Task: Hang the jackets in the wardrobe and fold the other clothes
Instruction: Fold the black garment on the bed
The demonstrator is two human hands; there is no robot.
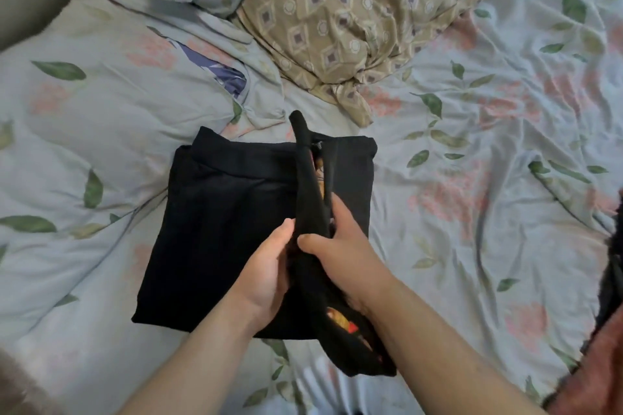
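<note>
- Lower centre: left hand [269,266] and right hand [344,253], side by side, both clasp a black printed garment [308,178] stood on edge between them.
- Its long axis runs from the grip straight up-frame.
- Beneath it, mid-frame, a folded black garment [219,229] lies on the bed [472,178].

Single view, from a wide-angle camera worn on the person's head. It faces forward and steeply downward onto the bed [472,212] from close above. Both forearms enter across the lower border. The left hand [266,276] and right hand [344,246], gripping a black garment [312,199], sit at mid-frame. The far part of the bed, carrying a tan patterned pillow [354,20], runs along the upper border, and the bed cover reaches both side borders.
</note>
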